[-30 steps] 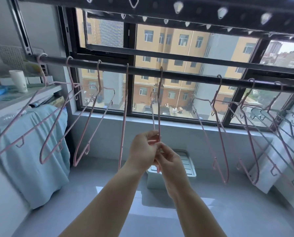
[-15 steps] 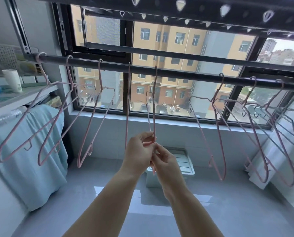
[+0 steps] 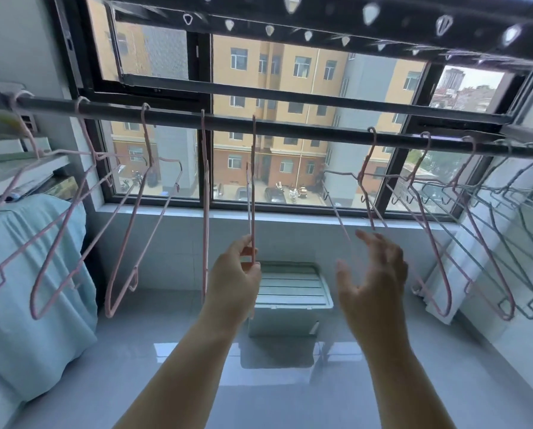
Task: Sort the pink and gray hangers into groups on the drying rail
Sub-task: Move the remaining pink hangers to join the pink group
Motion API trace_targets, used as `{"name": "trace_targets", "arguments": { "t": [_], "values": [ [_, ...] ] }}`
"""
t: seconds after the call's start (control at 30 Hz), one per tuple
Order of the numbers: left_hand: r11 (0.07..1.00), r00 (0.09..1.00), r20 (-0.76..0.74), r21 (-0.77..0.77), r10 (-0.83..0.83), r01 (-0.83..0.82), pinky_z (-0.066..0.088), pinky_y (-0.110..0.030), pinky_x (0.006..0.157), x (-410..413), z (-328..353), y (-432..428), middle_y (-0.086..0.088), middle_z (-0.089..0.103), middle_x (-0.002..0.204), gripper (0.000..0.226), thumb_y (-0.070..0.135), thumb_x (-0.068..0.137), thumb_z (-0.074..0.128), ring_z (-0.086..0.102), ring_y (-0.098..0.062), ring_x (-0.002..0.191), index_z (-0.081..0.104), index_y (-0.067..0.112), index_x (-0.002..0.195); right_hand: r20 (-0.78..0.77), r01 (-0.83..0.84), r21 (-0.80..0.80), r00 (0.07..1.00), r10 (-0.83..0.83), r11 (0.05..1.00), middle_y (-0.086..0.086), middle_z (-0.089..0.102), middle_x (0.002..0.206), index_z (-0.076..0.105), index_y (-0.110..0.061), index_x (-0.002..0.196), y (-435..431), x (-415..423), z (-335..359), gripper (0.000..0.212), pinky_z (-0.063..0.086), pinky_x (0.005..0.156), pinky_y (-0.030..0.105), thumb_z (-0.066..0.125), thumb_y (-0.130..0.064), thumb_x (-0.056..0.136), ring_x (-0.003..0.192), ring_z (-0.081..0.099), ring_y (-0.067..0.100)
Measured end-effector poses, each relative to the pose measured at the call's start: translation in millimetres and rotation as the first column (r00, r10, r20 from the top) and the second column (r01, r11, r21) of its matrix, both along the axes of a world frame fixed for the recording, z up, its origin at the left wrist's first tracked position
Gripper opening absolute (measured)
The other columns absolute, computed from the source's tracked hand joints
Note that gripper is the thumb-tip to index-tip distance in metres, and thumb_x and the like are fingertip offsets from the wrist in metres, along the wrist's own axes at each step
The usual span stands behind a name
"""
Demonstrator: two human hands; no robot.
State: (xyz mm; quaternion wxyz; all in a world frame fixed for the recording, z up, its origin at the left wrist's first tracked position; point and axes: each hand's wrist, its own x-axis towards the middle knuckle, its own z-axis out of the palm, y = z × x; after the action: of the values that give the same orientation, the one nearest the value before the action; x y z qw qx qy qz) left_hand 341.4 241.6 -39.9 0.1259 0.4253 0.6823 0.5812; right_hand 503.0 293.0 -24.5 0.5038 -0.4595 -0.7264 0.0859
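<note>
A dark drying rail (image 3: 290, 126) runs across the window. Several pink hangers (image 3: 129, 243) hang along its left half. My left hand (image 3: 235, 283) pinches the lower part of one pink hanger (image 3: 253, 187) that hangs edge-on from the rail's middle. My right hand (image 3: 372, 280) is off it, fingers spread, just below another pink hanger (image 3: 367, 181). More pink hangers (image 3: 438, 258) follow to the right. Gray hangers (image 3: 512, 230) are bunched at the rail's far right end.
A perforated black rack (image 3: 320, 17) spans overhead. A light blue cloth (image 3: 26, 289) drapes over a unit on the left below a shelf (image 3: 17, 174). A pale green lidded bin (image 3: 290, 292) stands on the tiled floor under the window. A white wall closes the right side.
My right hand has let go of the middle pink hanger and moved right with its fingers spread. My left hand still pinches that hanger. The view has shifted slightly.
</note>
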Motion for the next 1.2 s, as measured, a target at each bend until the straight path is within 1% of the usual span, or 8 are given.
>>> {"name": "trace_targets", "arguments": {
  "t": [0.1, 0.2, 0.3, 0.47, 0.57, 0.7, 0.9, 1.2],
  "values": [
    [1.000, 0.999, -0.034, -0.022, 0.008, -0.009, 0.046, -0.017, 0.073, 12, -7, 0, 0.001, 0.056, 0.110, 0.050, 0.003, 0.086, 0.053, 0.059, -0.008, 0.084, 0.042, 0.017, 0.132, 0.102, 0.107, -0.320, 0.992, -0.078, 0.941, 0.019, 0.043, 0.133, 0.036, -0.006, 0.134, 32, 29, 1, 0.055, 0.033, 0.102, 0.041, 0.059, -0.019, 0.085, 0.122, 0.039, 0.032],
    [0.999, 0.998, -0.060, -0.046, 0.013, -0.016, 0.043, -0.023, 0.085, 26, -12, 1, -0.006, 0.049, 0.118, 0.056, -0.001, 0.085, 0.050, 0.056, -0.015, 0.094, 0.035, 0.014, 0.137, -0.119, -0.173, -0.627, 0.985, 0.126, 0.760, 0.011, 0.060, 0.105, 0.037, -0.004, 0.132, 44, 30, -4, 0.044, 0.048, 0.081, 0.031, 0.049, -0.020, 0.093, 0.093, 0.058, 0.025],
    [0.993, 0.991, -0.115, -0.082, 0.073, -0.083, 0.026, -0.021, 0.102, 37, -16, -1, -0.007, 0.041, 0.129, 0.066, 0.001, 0.084, 0.053, 0.042, -0.022, 0.122, 0.025, 0.014, 0.142, -0.388, -0.381, -0.541, 0.904, 0.180, 0.749, 0.003, 0.054, 0.068, 0.051, -0.006, 0.120, 43, 18, -9, 0.027, 0.042, 0.047, 0.007, 0.043, -0.013, 0.095, 0.066, 0.058, 0.015],
    [0.975, 0.934, -0.295, 0.158, 0.199, -0.158, 0.023, -0.009, 0.102, 56, -5, -10, -0.007, 0.052, 0.128, 0.053, 0.005, 0.081, 0.063, 0.044, -0.018, 0.121, 0.044, 0.007, 0.130, -0.621, -0.480, -0.352, 0.762, 0.184, 0.803, -0.006, 0.041, 0.039, 0.062, -0.013, 0.100, 39, -2, -10, 0.026, 0.035, 0.034, 0.013, 0.035, -0.013, 0.097, 0.030, 0.038, 0.001],
    [0.983, 0.969, -0.223, 0.172, 0.104, -0.066, 0.033, -0.002, 0.095, 69, 1, -12, -0.002, 0.058, 0.123, 0.044, 0.013, 0.084, 0.060, 0.051, -0.008, 0.114, 0.050, 0.011, 0.126, -0.572, -0.493, -0.317, 0.781, 0.251, 0.810, -0.005, 0.040, 0.040, 0.063, -0.020, 0.097, 34, -15, -13, 0.025, 0.031, 0.034, 0.016, 0.039, -0.014, 0.095, 0.032, 0.035, 0.003],
    [0.991, 0.990, -0.134, 0.129, 0.040, -0.022, 0.038, -0.014, 0.095, 80, 4, -13, -0.003, 0.059, 0.125, 0.043, 0.020, 0.086, 0.058, 0.054, -0.009, 0.112, 0.049, 0.012, 0.128, -0.512, -0.503, -0.296, 0.801, 0.309, 0.812, -0.008, 0.043, 0.038, 0.059, -0.037, 0.082, 30, -26, -13, 0.029, 0.036, 0.046, 0.030, 0.041, -0.017, 0.093, 0.041, 0.041, 0.015],
    [0.994, 0.993, -0.089, 0.085, 0.074, -0.067, 0.038, 0.001, 0.084, 83, -2, -23, 0.010, 0.056, 0.114, 0.043, 0.024, 0.085, 0.059, 0.053, -0.003, 0.106, 0.051, 0.016, 0.126, -0.472, -0.565, -0.281, 0.785, 0.400, 0.776, -0.013, 0.040, 0.048, 0.064, -0.011, 0.097, 30, -45, -14, 0.024, 0.033, 0.055, 0.029, 0.040, -0.013, 0.093, 0.047, 0.039, 0.008],
    [0.995, 0.996, -0.035, 0.063, 0.085, -0.083, 0.042, -0.015, 0.094, 71, -2, -21, 0.007, 0.059, 0.115, 0.038, 0.020, 0.088, 0.056, 0.056, -0.006, 0.109, 0.052, 0.017, 0.125, -0.456, -0.582, -0.311, 0.785, 0.420, 0.751, 0.010, 0.066, 0.095, 0.058, -0.012, 0.117, 19, -58, -18, 0.030, 0.045, 0.080, 0.031, 0.038, -0.017, 0.095, 0.083, 0.054, 0.017]
  ]
}}
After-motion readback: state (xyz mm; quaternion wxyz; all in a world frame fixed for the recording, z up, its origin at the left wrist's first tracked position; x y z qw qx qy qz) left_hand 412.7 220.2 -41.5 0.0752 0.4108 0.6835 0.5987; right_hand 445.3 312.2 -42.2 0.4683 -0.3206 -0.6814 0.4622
